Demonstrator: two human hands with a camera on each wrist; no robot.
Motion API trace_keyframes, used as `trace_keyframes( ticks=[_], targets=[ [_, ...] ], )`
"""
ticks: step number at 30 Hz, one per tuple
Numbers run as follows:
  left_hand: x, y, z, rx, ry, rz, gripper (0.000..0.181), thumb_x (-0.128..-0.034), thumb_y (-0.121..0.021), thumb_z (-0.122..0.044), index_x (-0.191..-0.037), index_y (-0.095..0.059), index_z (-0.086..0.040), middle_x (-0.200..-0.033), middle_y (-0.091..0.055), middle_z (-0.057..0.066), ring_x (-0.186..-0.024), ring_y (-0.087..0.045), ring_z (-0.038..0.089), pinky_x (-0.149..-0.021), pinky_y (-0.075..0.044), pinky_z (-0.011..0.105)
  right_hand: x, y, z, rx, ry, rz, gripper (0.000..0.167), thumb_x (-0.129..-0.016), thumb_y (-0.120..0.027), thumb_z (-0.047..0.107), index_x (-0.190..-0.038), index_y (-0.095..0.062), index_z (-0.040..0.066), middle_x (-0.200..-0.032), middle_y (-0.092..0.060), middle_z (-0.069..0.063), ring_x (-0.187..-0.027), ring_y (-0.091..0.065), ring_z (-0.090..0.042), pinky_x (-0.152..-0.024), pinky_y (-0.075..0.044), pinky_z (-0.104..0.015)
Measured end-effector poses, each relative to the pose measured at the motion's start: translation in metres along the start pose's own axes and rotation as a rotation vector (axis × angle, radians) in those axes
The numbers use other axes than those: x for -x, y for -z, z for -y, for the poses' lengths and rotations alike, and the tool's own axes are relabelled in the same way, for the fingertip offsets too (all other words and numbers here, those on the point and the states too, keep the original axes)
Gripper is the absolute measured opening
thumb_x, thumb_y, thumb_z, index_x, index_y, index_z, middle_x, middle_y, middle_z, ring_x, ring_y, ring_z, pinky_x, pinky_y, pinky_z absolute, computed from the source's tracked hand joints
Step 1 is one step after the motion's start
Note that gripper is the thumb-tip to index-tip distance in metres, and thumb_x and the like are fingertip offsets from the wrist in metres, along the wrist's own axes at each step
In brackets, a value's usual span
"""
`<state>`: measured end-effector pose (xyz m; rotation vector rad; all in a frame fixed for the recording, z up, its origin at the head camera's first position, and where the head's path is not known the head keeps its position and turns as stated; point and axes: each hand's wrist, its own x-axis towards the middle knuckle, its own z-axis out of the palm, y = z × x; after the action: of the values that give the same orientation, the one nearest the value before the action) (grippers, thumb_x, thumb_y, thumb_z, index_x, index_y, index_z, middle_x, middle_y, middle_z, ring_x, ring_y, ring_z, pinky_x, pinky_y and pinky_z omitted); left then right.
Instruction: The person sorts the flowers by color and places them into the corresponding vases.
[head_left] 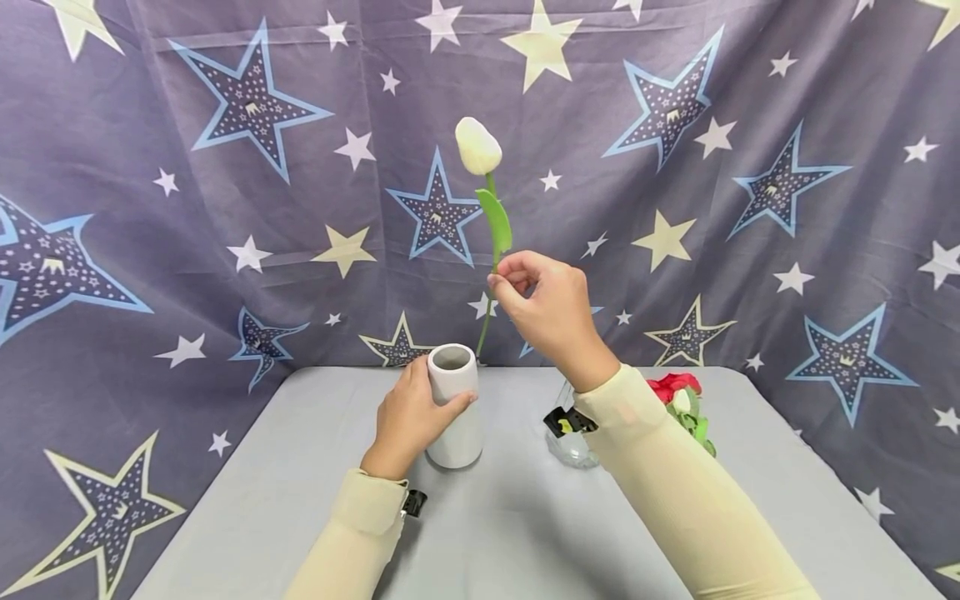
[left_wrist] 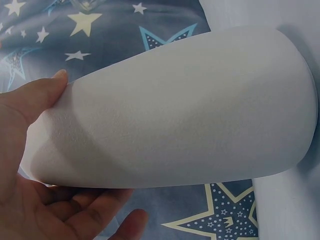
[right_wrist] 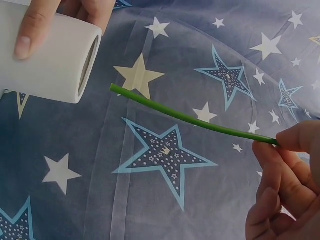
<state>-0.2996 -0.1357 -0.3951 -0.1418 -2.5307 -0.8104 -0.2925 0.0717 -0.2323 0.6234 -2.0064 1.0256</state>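
Observation:
A white cylindrical vase (head_left: 455, 437) stands upright on the table, its round mouth facing up. My left hand (head_left: 411, 414) grips it near the top, the thumb across its front. The left wrist view shows the thumb and fingers on either side of the vase (left_wrist: 180, 110). Above and to the right, my right hand (head_left: 553, 312) pinches a white tulip (head_left: 478, 148) by its green stem, between thumb and fingertips. The tulip is upright with one green leaf. In the right wrist view the stem (right_wrist: 190, 118) ends a little apart from the vase's mouth.
A clear glass vessel (head_left: 572, 452) stands on the grey table (head_left: 247, 500), partly behind the right wrist. Red and white flowers (head_left: 684, 396) with green leaves lie at the right, partly hidden by the right sleeve. A star-patterned curtain (head_left: 420, 75) hangs behind the table.

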Motion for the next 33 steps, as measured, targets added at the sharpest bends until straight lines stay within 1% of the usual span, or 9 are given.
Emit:
trace_keyframes(
  ticks=[9,16,25,29,33],
  targets=[
    [0.0,0.0,0.0,-0.005,0.008,0.009,0.089,-0.0784,-0.079,-0.068,-0.142,-0.051,-0.012,-0.121,-0.065,0.009,-0.098,-0.071,0.037,-0.078,-0.055,0.054,0.0,-0.011,0.004,-0.009,-0.005,0.04,0.005,-0.09,-0.075,0.022,-0.091,-0.076,0.017,-0.077,-0.074,0.009,-0.07,-0.064,-0.005,-0.066,-0.05,-0.029],
    [-0.001,0.002,-0.001,-0.002,-0.007,0.014,0.091,-0.0796,-0.079,-0.067,-0.144,-0.05,-0.009,-0.122,-0.065,0.012,-0.098,-0.071,0.038,-0.077,-0.054,0.055,0.0,-0.021,0.004,-0.004,-0.008,0.065,0.006,-0.09,-0.075,0.024,-0.091,-0.076,0.018,-0.076,-0.074,0.01,-0.068,-0.064,-0.003,-0.064,-0.05,-0.027],
    [0.0,0.001,0.001,-0.005,-0.002,0.02,0.094,-0.0787,-0.078,-0.07,-0.145,-0.049,-0.01,-0.123,-0.065,0.011,-0.098,-0.071,0.038,-0.077,-0.054,0.056,0.005,-0.031,0.001,-0.007,-0.01,0.085,0.006,-0.091,-0.075,0.023,-0.092,-0.076,0.017,-0.079,-0.075,0.01,-0.069,-0.066,-0.003,-0.065,-0.053,-0.027],
    [0.0,0.001,0.0,-0.001,-0.002,0.015,0.094,-0.0785,-0.078,-0.069,-0.145,-0.05,-0.01,-0.123,-0.066,0.012,-0.097,-0.071,0.039,-0.076,-0.054,0.056,0.007,-0.036,0.0,-0.001,-0.014,0.098,0.006,-0.091,-0.075,0.023,-0.092,-0.076,0.018,-0.078,-0.075,0.01,-0.07,-0.066,-0.003,-0.064,-0.053,-0.027],
    [0.001,0.002,-0.001,0.002,0.01,0.026,0.093,-0.0785,-0.077,-0.07,-0.145,-0.049,-0.011,-0.124,-0.065,0.011,-0.098,-0.071,0.038,-0.078,-0.054,0.056,0.009,-0.04,-0.001,0.0,-0.013,0.111,0.006,-0.091,-0.075,0.024,-0.091,-0.076,0.018,-0.076,-0.074,0.009,-0.069,-0.066,-0.003,-0.062,-0.052,-0.027]
  ],
)
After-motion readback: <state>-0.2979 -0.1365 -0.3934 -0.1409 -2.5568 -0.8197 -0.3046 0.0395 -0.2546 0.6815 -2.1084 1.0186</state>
